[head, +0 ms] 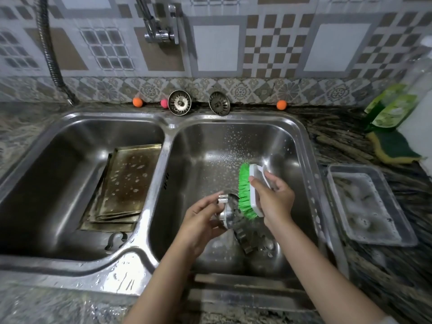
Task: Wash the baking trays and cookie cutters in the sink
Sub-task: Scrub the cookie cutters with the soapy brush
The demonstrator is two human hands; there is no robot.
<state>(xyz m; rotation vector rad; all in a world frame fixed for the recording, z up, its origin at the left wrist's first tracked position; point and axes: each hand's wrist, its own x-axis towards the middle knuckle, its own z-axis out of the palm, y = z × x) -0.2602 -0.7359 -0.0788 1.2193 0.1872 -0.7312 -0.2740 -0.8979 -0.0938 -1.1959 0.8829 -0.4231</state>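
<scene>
Double sink (304,141): stacked baking trays (124,183) lean in its left basin, likely awaiting their turn. Over its right basin, the right hand (273,199) clasps a scrubbing brush (247,190), bristles against the cookie cutter (228,212) pinched in the left hand (198,220), so runoff falls inside. Another cutter (245,239) lies below.

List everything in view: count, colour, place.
baking trays: a stack, count unclear, browned metal, left basin
cookie cutters: one held, one on right basin floor, one in left basin, silver
brush: one, green bristles, white back, against held cutter
sink strainers: two, steel, back ledge
balls: three, two orange, one pink, back ledge
sponge: one, green and yellow, right counter
clear tray: one, right counter
tap: one, chrome, wall
left hand: holds cutter
right hand: grips brush
</scene>
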